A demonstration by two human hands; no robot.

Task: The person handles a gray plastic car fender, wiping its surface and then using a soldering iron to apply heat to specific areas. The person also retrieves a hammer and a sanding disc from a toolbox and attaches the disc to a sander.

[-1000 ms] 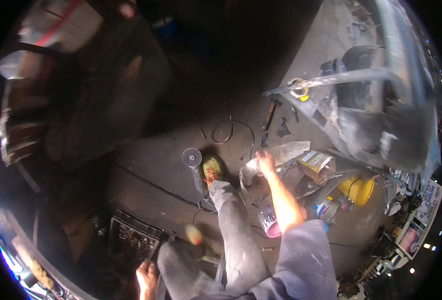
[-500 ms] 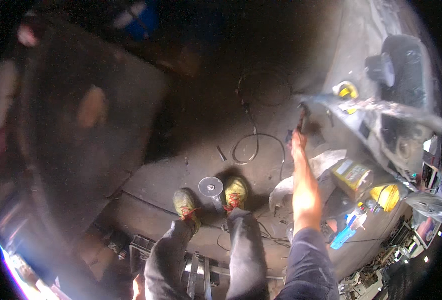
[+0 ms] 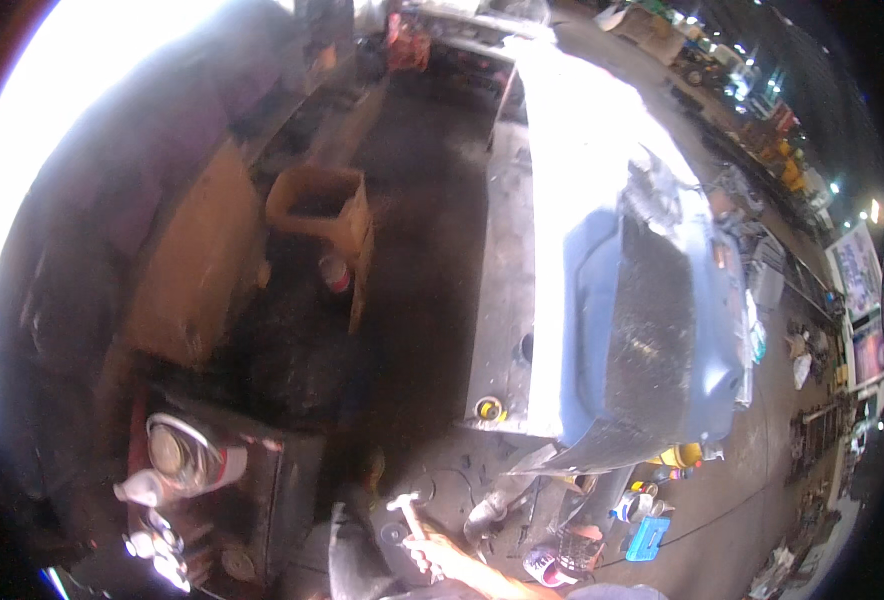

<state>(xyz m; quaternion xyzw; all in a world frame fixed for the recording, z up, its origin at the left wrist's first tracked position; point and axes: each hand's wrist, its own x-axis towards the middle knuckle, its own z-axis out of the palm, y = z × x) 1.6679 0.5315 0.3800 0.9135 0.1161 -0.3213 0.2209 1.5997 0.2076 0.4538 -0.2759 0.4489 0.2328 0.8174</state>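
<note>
My right hand (image 3: 440, 556), at the bottom of the view, is closed around the handle of a hammer (image 3: 411, 517). The hammer's pale head points up and away from me, above the floor and beside my dark trouser leg (image 3: 355, 560). Beyond and to the right of it lies a large blue-grey vehicle body panel (image 3: 587, 330), brightly lit along its left side. The hammer is apart from the panel. My left hand is out of view.
At the lower left, a dark cart (image 3: 280, 490) carries a bottle (image 3: 145, 489) and a round tub (image 3: 170, 450). An orange plastic chair (image 3: 307, 190) stands beyond. A yellow tape roll (image 3: 489, 409) sits near the panel; a blue case (image 3: 648, 538) lies on the floor.
The view has swung up from the floor, bringing the panel and chair into sight. My right hand, outstretched before, is now low and nearer me, with the hammer. The left hand has left the view.
</note>
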